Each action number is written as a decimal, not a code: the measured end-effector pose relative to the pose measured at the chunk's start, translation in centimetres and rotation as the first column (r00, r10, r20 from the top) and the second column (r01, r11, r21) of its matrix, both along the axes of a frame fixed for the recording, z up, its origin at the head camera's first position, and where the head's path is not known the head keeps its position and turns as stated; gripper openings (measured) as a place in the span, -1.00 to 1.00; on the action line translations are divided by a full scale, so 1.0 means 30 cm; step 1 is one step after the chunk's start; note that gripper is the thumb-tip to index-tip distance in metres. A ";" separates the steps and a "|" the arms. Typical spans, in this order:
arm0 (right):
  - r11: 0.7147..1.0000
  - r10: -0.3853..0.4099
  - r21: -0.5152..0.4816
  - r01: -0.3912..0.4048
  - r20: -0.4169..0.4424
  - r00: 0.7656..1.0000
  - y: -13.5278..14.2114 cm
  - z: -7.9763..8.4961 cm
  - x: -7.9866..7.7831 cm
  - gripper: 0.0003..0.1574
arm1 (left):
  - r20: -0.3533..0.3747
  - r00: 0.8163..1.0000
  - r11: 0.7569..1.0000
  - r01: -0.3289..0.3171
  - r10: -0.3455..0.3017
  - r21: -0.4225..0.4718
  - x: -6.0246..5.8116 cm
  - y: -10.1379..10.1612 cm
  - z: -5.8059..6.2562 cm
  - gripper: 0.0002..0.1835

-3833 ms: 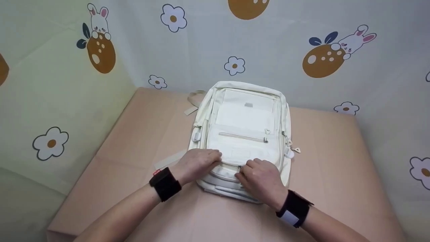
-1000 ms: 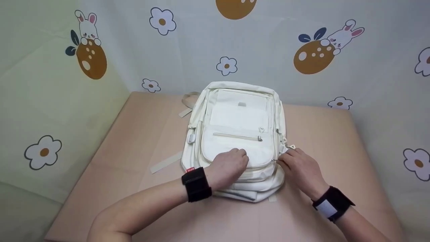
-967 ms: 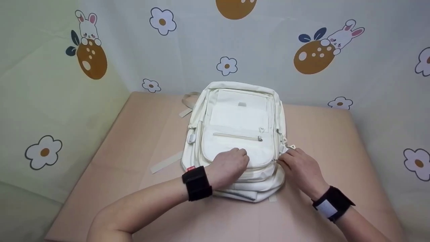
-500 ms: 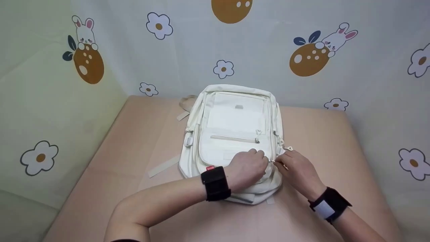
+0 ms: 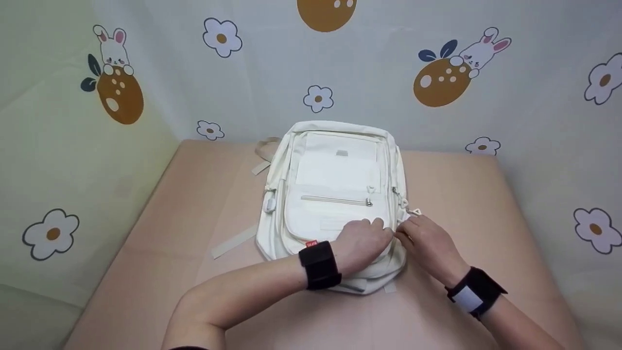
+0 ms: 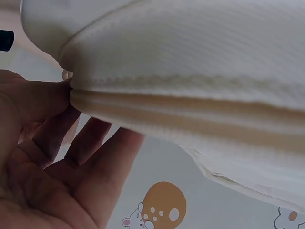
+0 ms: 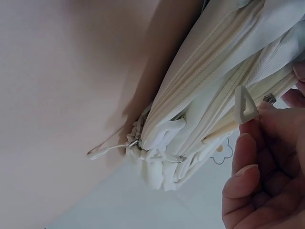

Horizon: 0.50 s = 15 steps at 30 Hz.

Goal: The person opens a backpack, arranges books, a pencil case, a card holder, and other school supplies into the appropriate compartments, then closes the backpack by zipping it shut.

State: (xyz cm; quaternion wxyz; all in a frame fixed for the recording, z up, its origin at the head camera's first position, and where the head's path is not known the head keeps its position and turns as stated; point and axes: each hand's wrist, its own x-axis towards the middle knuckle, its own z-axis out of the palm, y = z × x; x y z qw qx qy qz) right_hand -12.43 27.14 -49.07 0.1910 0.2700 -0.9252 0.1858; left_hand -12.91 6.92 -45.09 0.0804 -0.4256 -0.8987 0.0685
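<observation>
A cream-white backpack (image 5: 335,170) lies front side up on the table. My left hand (image 5: 362,248) pinches the front pocket's edge near its lower right corner, thumb and fingers against the seam beside the zipper (image 6: 200,107) in the left wrist view. Just to its right, my right hand (image 5: 432,248) pinches the pocket's zipper pull at the bag's right side. In the right wrist view the white triangular tab (image 7: 244,106) pokes out by the thumb and index finger, close to the metal slider (image 7: 269,98). The other right fingers are curled.
More zipper pulls (image 5: 413,212) hang at the bag's right side. A loose strap (image 5: 235,240) and a webbing loop (image 5: 265,149) lie to its left on the pinkish-tan table (image 5: 194,194). A patterned cloth wall (image 5: 369,63) stands behind.
Since the earliest frame, my right hand has moved from the pocket's bottom middle round to its right side. My left hand has followed rightward along the lower edge to beside it.
</observation>
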 end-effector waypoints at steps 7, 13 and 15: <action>1.000 -0.006 0.002 0.006 0.040 0.999 0.012 0.004 -0.044 -0.88 | 0.009 1.000 1.000 -0.003 0.003 0.017 0.000 -0.005 -0.005 -0.77; 0.999 -0.040 0.001 0.040 0.074 0.996 0.028 0.003 -0.117 -0.93 | -0.002 1.000 1.000 0.002 -0.002 0.005 0.000 -0.006 -0.007 -0.81; 0.998 -0.055 0.002 0.055 0.080 0.995 0.032 0.002 -0.147 -0.94 | -0.004 1.000 1.000 0.004 -0.004 0.001 0.000 -0.004 -0.009 -0.87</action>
